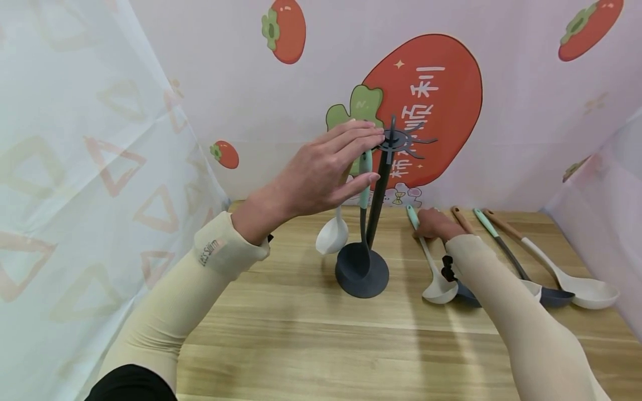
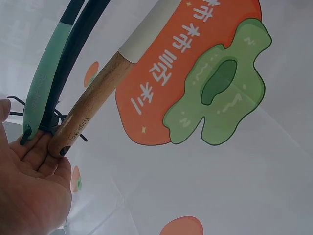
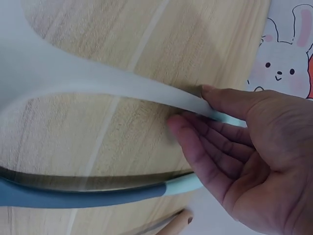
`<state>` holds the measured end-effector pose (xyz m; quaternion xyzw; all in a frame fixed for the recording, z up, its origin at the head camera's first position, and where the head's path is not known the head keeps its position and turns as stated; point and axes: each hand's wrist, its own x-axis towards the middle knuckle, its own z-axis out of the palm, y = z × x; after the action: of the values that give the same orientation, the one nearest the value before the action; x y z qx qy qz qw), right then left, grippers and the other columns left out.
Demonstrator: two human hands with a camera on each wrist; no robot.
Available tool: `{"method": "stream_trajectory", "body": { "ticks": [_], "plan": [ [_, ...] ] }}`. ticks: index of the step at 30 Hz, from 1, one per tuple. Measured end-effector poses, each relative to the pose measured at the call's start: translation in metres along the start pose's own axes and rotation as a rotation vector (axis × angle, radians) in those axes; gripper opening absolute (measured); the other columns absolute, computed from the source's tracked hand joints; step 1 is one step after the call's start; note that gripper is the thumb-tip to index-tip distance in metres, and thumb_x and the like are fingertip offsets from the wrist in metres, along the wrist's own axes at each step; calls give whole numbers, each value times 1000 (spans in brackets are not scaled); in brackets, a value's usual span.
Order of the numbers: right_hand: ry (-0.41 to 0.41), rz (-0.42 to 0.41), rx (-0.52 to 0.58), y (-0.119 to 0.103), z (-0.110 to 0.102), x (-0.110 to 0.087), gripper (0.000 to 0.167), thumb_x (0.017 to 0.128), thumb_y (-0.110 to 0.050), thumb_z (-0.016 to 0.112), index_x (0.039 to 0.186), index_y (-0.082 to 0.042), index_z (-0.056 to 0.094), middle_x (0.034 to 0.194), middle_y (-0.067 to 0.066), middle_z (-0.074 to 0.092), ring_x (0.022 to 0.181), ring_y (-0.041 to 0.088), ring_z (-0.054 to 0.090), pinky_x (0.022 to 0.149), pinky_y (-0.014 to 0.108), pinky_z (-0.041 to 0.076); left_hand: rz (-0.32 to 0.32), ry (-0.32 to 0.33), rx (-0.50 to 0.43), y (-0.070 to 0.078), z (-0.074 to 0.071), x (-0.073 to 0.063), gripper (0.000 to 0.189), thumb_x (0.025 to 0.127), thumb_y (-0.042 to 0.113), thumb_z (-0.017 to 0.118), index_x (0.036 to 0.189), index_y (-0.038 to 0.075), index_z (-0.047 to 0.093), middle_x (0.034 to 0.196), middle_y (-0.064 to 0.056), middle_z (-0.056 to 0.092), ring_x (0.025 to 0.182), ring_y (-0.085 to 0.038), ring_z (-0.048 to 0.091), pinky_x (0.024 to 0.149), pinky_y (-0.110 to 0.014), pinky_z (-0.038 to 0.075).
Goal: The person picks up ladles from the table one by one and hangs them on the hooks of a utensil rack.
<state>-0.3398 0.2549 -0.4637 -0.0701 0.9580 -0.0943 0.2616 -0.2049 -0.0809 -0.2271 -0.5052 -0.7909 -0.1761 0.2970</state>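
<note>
My left hand (image 1: 333,167) is at the top of a dark utensil stand (image 1: 378,206), its fingers extended over the hooks. Beside the fingers hang a dark ladle (image 1: 364,223) with a mint-green handle and a white ladle (image 1: 332,235) whose wooden handle (image 2: 93,105) shows in the left wrist view. The fingers lie against the handle ends there, not curled round them. On the table to the right, my right hand (image 3: 264,147) pinches a white ladle (image 3: 122,83) near its mint-green handle, thumb on one side and fingers on the other. Its head (image 1: 440,291) lies on the wood.
Right of that ladle lie more utensils in a row: a dark one (image 3: 98,193) with a mint handle, another dark one (image 1: 554,296), and a white spoon (image 1: 594,292) with a wooden handle. A printed cloth (image 1: 225,100) stands behind the wooden table (image 1: 301,345).
</note>
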Motion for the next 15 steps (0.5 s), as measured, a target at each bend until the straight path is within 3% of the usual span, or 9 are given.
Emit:
{"method": "stream_trajectory", "body": {
  "ticks": [6,15],
  "plan": [
    [48,20,130,-5,1,-4,27,95,-12,76,107,6,58,92,18,62,71,22,69,63,30,62,3,5,1,0,1,0,56,103,30,70,146,-4,58,150,-19,59,146,-30,49,127,-32,30],
    [143,-30,187,-15,-5,-16,22,98,-10,69,105,9,61,87,17,66,68,20,69,63,32,63,2,6,4,0,0,0,57,103,30,70,145,-5,59,150,-19,59,146,-30,49,126,-32,33]
  ]
}}
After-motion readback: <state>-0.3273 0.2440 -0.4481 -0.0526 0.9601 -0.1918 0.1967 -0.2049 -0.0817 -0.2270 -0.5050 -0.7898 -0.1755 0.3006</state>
